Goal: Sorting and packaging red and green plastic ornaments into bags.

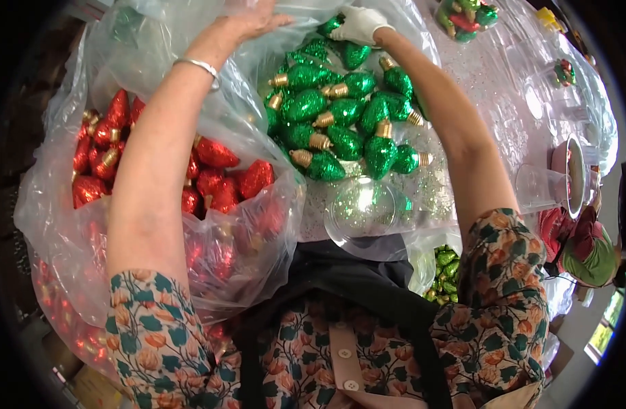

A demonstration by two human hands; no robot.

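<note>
One green bulb (330, 27) is gripped by the gloved right hand (359, 26), upper centre; the left hand (250, 21) is outstretched, any hold indiscernible.

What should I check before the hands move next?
1. Right hand gloved: ok, white glove.
2. Right hand gripping a green bulb firmly: cannot tell.
3. Left hand gripping the plastic: cannot tell, the picture's top edge cuts it off.
4. Red bulbs apart from the green ones: ok.
5. Clear bowl well away from the table's edge: not ok.
</note>
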